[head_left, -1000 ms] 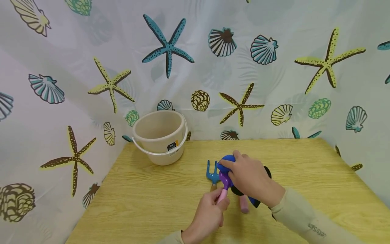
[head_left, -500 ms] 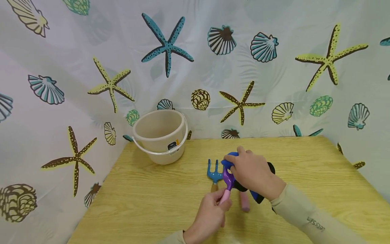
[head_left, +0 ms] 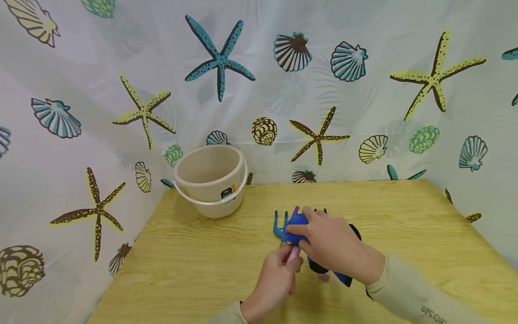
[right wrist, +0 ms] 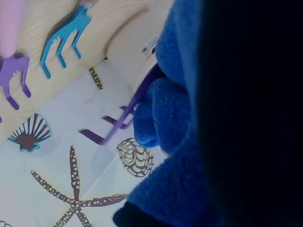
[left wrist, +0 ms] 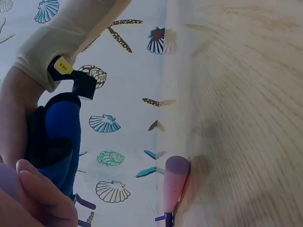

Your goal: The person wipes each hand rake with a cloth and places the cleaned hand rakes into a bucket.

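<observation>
My left hand (head_left: 275,274) grips the pink handle of a purple-headed hand rake (head_left: 294,254). My right hand (head_left: 333,238) holds a fuzzy blue cloth with black edging (head_left: 296,224), wrapped over the rake's neck where it meets the handle. The cloth hides most of the rake's head. In the right wrist view, bent purple tines (right wrist: 113,128) poke out beyond it. Loose cloth hangs below the right hand. Just behind the hands lies a blue hand rake (head_left: 279,230), partly covered. A second pink-handled purple rake (left wrist: 176,182) lies on the table, mostly hidden from the head view.
A cream bucket (head_left: 210,193) with its handle lowered at the front stands at the table's back left. Shell-and-starfish printed sheeting (head_left: 259,90) encloses the back and sides of the wooden table (head_left: 194,261).
The cloth has come down and left, from the purple head onto the neck of the held rake. My right hand moved with it, while my left hand keeps its grip on the handle.
</observation>
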A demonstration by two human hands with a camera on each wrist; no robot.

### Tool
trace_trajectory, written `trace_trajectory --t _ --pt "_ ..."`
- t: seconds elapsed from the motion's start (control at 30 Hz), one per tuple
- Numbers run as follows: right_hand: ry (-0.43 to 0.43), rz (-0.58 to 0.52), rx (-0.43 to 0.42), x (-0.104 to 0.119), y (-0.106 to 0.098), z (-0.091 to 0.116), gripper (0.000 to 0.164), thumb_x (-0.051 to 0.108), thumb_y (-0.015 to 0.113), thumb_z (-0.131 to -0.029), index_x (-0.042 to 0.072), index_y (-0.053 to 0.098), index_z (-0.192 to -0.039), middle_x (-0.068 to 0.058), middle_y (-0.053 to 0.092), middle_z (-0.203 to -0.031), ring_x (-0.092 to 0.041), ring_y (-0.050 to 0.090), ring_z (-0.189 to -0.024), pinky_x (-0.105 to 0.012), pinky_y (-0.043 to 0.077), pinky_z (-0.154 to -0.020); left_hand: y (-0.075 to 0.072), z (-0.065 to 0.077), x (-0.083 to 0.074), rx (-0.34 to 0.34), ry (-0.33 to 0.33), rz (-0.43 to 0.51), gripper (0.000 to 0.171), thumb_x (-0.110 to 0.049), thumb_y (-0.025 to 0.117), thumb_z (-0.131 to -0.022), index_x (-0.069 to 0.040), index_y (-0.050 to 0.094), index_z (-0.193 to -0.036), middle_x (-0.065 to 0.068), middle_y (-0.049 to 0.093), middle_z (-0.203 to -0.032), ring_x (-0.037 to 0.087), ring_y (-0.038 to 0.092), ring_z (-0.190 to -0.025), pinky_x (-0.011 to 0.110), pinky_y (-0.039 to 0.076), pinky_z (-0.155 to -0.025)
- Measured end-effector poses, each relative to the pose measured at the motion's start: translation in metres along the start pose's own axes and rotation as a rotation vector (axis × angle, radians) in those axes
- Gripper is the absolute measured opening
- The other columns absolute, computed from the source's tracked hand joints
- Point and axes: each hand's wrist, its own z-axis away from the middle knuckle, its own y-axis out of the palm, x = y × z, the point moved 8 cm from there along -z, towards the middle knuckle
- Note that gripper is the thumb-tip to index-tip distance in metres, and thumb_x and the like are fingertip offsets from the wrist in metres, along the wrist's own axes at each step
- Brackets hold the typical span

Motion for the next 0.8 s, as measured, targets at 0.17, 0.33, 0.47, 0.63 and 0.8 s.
trace_trajectory --t 0.17,0.33,0.47,0.63,0.8 --pt "0.084 -0.012 -0.048 -0.012 0.0 0.003 0.036 0.027 0.072 -0.091 0.028 0.07 -0.126 -0.015 0.062 -0.118 -0.03 0.069 -0.087 -0.03 0.049 -0.043 -0.003 0.001 -0.003 0.0 0.015 0.043 0.026 -0.018 0.055 -0.101 -0.006 0.062 -0.123 0.001 0.056 -0.08 0.011 0.043 -0.041 0.022 0.034 -0.037" --pt "0.186 0.009 -0.072 -0.043 0.006 -0.001 0.034 0.022 0.069 -0.091 0.022 0.071 -0.125 -0.022 0.063 -0.116 -0.03 0.067 -0.076 -0.033 0.048 -0.04 -0.001 0.006 -0.001 0.002 0.008 0.043 0.043 -0.016 0.055 -0.101 0.0 0.053 -0.141 0.002 0.057 -0.084 0.011 0.043 -0.041 0.021 0.032 -0.038" --pt "0.22 -0.028 -0.023 -0.057 0.012 -0.005 0.033 0.022 0.066 -0.093 0.022 0.071 -0.125 -0.02 0.063 -0.112 -0.022 0.059 -0.064 -0.032 0.045 -0.041 0.002 0.006 0.003 0.003 -0.019 0.044 0.049 -0.018 0.057 -0.101 0.0 0.048 -0.146 0.002 0.058 -0.086 0.011 0.043 -0.042 0.02 0.032 -0.038" --pt "0.188 -0.021 -0.041 -0.048 0.009 0.002 0.034 0.025 0.07 -0.091 0.023 0.072 -0.125 -0.018 0.063 -0.109 -0.021 0.061 -0.067 -0.03 0.047 -0.042 0.002 0.005 0.005 -0.007 -0.048 0.061 0.045 -0.017 0.056 -0.1 -0.002 0.052 -0.142 0.002 0.059 -0.086 0.011 0.043 -0.043 0.02 0.032 -0.037" --pt "0.106 -0.05 -0.056 -0.022 0.005 0.015 0.036 0.024 0.072 -0.088 0.025 0.072 -0.124 -0.021 0.065 -0.121 -0.034 0.071 -0.092 -0.036 0.057 -0.049 0.0 0.0 0.003 -0.008 -0.037 0.152 0.034 -0.015 0.052 -0.101 0.001 0.055 -0.131 0.002 0.055 -0.078 0.011 0.041 -0.042 0.022 0.033 -0.038"
